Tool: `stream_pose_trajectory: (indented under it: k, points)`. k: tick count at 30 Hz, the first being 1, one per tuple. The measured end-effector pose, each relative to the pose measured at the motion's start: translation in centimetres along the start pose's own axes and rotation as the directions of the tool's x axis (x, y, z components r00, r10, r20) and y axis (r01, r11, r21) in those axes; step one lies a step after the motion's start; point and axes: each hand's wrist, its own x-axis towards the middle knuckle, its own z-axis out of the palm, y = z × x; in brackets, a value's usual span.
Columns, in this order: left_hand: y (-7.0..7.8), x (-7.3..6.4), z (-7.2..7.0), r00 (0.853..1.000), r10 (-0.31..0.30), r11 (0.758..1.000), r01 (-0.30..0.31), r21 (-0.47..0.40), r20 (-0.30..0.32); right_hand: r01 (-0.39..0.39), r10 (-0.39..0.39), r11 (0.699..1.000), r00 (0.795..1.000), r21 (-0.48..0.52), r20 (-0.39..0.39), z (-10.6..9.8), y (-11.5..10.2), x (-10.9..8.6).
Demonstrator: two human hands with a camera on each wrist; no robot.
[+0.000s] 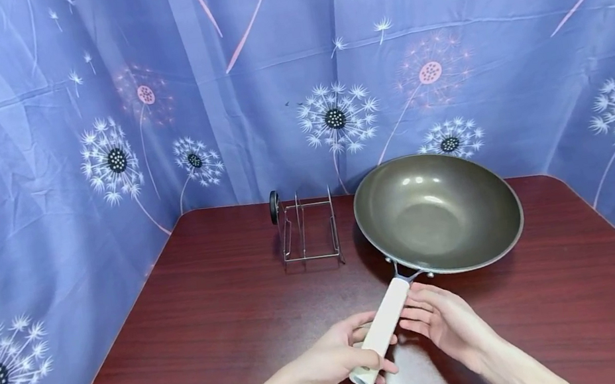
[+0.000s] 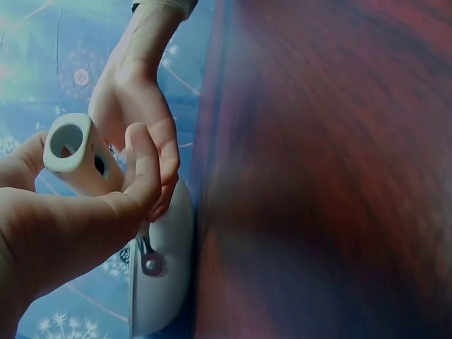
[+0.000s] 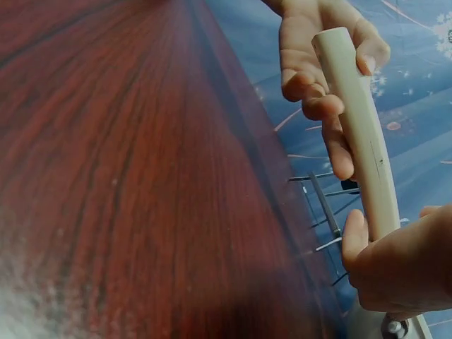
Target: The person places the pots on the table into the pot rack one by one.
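A wok [image 1: 438,218] with a dark inside, a pale outside and a long off-white handle [image 1: 386,317] is at the right of the table, its handle slanting towards me. My left hand [image 1: 333,352] holds the handle's near end, thumb on top and fingers beneath. The handle's hollow end faces the left wrist view. Beside the handle's neck, close to the wok, is my right hand [image 1: 449,324], its fingers loosely bent at the handle's right side. In the right wrist view my right hand [image 3: 402,265] covers the handle's far part; whether it bears weight I cannot tell.
A metal wire rack [image 1: 312,257] with a round black piece [image 1: 274,208] at its left stands near the table's back edge, left of the wok. Blue curtains [image 1: 270,110] with dandelion prints hang behind and beside the dark red wooden table [image 1: 200,316].
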Motion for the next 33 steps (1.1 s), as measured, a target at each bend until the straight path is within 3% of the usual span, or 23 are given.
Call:
stream_pose_trajectory:
  k: [7,13,21,26,33]
  points:
    - [-0.6,0.9,1.0,1.0,-0.013,0.997,0.012,-0.082,-0.022,0.013,-0.012,0.997,1.0,-0.076,0.012,0.7,0.3,-0.2]
    - [-1.0,1.3,1.6,0.991,-0.073,0.996,0.067,-0.06,-0.11,0.013,-0.008,0.994,0.999,-0.113,0.047,0.7,0.5,0.3]
    - [-1.3,1.7,1.6,0.974,-0.106,0.991,0.088,-0.1,-0.2,0.02,-0.011,0.987,0.998,-0.158,0.057,1.1,0.7,0.7]
    - [-1.3,1.6,1.6,0.975,-0.108,0.991,0.089,-0.104,-0.193,0.017,-0.008,0.988,0.999,-0.153,0.053,1.3,0.8,1.2]
    - [-1.1,1.8,2.3,0.987,-0.061,0.995,0.048,-0.092,-0.146,0.004,-0.013,0.983,0.999,-0.184,-0.045,1.6,1.0,1.7]
